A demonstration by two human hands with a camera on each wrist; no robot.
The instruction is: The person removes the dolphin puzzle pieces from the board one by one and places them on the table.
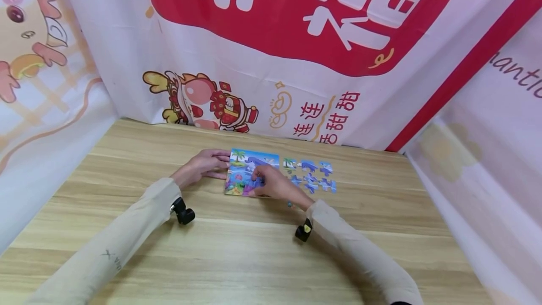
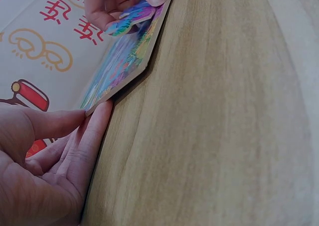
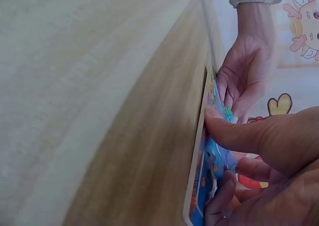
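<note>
A flat jigsaw puzzle board (image 1: 241,166) with a bright sea scene and palm tree lies on the wooden table. My left hand (image 1: 206,164) is at its left edge; the left wrist view shows thumb and finger pinching a corner. Over the board's lower right part is my right hand (image 1: 274,183). Between its fingers it pinches a colourful puzzle piece (image 2: 130,20), tilted and partly raised from the board in the left wrist view. The right fingers hide part of the picture beneath them.
Several loose puzzle pieces (image 1: 311,180) lie in rows just right of the board, close to the right wrist. A small blue bit (image 1: 290,204) shows beside that wrist. Behind the table (image 1: 237,253) hangs a printed cloth (image 1: 250,65), with more cloth at both sides.
</note>
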